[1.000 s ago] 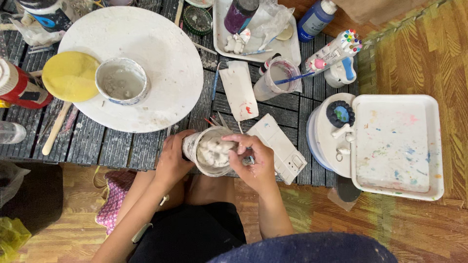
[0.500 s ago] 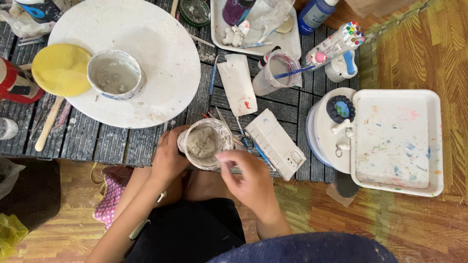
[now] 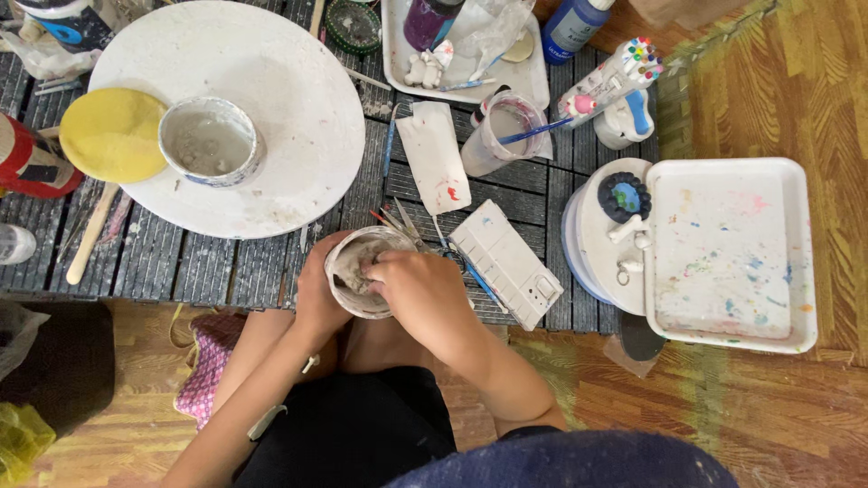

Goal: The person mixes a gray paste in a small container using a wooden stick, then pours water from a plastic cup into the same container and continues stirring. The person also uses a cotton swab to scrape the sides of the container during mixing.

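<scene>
At the tabletop [image 3: 226,271] edge, both hands work a clay-smeared cup [image 3: 348,271].
Left hand [image 3: 316,294] grips its side; right hand [image 3: 420,289] reaches inside, fingers curled.

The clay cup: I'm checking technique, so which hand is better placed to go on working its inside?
Probably the right hand: its fingers are already inside the clay cup, while the left hand grips the outer wall, steadying it.
</scene>
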